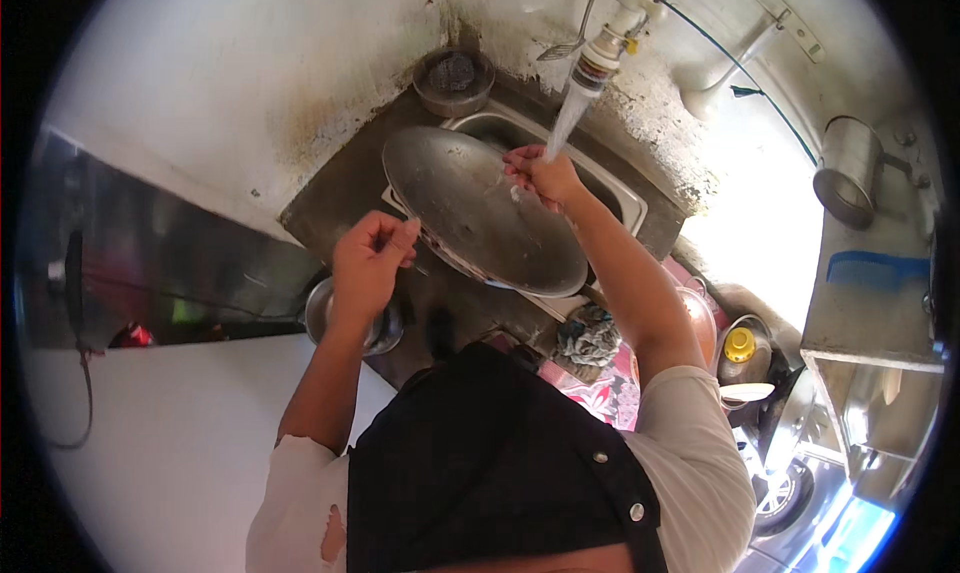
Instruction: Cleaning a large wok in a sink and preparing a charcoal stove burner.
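A large, wide metal pan (480, 209) lies tilted across the sink (634, 205). My left hand (375, 254) is just off the pan's left rim, its fingers curled and thumb against the fingertips. Whether something thin is pinched there, I cannot tell. Over the far right part of the pan is my right hand (547, 177), fingers bent, right under the running water (568, 119) from the tap (600, 59). Its palm side is hidden, so I cannot see whether it holds anything.
A round bowl with a scouring pad (452, 81) stands in the back corner. A metal bowl (322, 306) is beside my left forearm. A crumpled cloth (589, 336) lies near the sink's front. A metal mug (847, 171) and blue comb (874, 267) are at the right.
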### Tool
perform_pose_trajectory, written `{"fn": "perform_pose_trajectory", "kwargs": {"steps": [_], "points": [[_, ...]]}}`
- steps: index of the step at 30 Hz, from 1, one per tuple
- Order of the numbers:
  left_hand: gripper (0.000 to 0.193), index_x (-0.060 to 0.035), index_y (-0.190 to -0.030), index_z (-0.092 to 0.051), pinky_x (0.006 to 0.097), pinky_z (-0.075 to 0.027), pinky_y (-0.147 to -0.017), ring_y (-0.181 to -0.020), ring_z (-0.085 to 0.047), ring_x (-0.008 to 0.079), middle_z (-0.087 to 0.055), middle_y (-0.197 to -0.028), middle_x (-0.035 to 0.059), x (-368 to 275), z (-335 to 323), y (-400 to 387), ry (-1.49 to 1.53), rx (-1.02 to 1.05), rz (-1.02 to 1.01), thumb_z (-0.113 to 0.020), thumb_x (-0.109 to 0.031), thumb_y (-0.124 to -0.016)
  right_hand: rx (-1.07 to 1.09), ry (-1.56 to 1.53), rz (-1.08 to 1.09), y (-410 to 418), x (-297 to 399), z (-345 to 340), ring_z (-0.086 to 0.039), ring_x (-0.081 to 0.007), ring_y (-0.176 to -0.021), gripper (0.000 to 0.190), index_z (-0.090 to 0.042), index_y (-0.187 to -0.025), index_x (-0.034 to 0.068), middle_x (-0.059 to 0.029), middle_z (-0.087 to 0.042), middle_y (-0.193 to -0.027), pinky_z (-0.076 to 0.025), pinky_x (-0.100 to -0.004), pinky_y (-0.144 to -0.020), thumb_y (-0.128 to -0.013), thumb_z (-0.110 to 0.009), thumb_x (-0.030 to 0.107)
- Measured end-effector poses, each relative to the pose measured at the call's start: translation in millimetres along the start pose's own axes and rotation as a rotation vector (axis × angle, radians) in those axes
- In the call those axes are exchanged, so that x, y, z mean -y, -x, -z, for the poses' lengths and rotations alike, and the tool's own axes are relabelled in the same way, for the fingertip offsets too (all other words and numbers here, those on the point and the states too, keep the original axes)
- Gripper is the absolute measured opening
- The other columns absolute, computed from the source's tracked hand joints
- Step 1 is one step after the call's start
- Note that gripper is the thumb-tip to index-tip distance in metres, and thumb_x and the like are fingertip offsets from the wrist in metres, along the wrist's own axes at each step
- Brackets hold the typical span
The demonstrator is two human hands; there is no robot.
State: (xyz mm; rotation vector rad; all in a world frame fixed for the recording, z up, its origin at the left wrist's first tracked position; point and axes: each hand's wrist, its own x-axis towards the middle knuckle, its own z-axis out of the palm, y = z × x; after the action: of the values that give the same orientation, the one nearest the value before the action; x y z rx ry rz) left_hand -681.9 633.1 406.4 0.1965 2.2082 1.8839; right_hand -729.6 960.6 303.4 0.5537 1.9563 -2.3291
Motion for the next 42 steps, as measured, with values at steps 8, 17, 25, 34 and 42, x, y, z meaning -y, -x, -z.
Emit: {"fn": "perform_pose_trajectory", "kwargs": {"steps": [8,17,25,34,42], "points": [[0.032,-0.0028,-0.106,-0.069,0.0333,-0.053,-0.08,-0.088,-0.067,0.0176,-0.071,-0.097,0.0064,-29.8,-44.1,-167.1,-0.707,0.872,-0.319,-0.084,-0.02,-0.083,-0.37,0.396,-0.187,25.8,57.2,-32.1,-0.056,-0.0141,-0.053,0.049,-0.072,-0.095,0.002,-0.0083,-0.067,-0.072,-0.046,-0.0324,-0.048,-0.09,-0.073,0.051],[0.027,-0.0108,-0.105,-0.076,0.04,-0.054,-0.075,-0.084,-0.069,0.0202,-0.071,-0.084,0.0095,43.5,-215.3,-185.3,-0.699,1.285,0.049,-0.061,-0.032,-0.098,-0.23,0.843,0.022,66.8,99.1,-28.2,-0.072,-0.0399,-0.087,0.04,-0.077,-0.102,0.009,-0.0197,-0.073,-0.085,-0.057,-0.0476,-0.079,-0.098,-0.06,0.045],[0.031,-0.0132,-0.106,-0.077,0.0416,-0.048,-0.091,-0.098,-0.066,0.0221,-0.074,-0.093,0.006,82.3,-244.8,-221.8,-0.608,1.728,-0.645,-0.063,-0.04,-0.097,-0.5,0.709,0.093,108.1,80.5,20.9,-0.07,-0.0342,-0.102,0.033,-0.078,-0.106,0.005,-0.0193,-0.072,-0.106,-0.053,-0.0417,-0.09,-0.087,-0.071,0.031],[0.028,-0.0085,-0.11,-0.07,0.0486,-0.055,-0.085,-0.101,-0.067,0.0367,-0.07,-0.103,0.0179,56.1,-146.4,-407.9,-1.164,0.34,-0.819,-0.071,-0.016,-0.083,-0.516,0.613,0.155,102.3,129.3,7.0,-0.069,-0.0263,-0.1,0.038,-0.075,-0.111,0.003,-0.0162,-0.072,-0.108,-0.052,-0.0372,-0.09,-0.092,-0.074,0.036],[0.046,-0.009,-0.124,-0.066,0.0467,-0.056,-0.09,-0.109,-0.068,0.0377,-0.072,-0.114,0.0182,53.0,-99.6,-457.6,-1.216,0.386,-0.592,-0.078,-0.021,-0.081,-0.337,0.666,-0.027,71.3,81.0,-3.8,-0.07,-0.026,-0.093,0.038,-0.075,-0.105,0.001,-0.0162,-0.073,-0.104,-0.052,-0.0372,-0.086,-0.091,-0.075,0.036]]}}
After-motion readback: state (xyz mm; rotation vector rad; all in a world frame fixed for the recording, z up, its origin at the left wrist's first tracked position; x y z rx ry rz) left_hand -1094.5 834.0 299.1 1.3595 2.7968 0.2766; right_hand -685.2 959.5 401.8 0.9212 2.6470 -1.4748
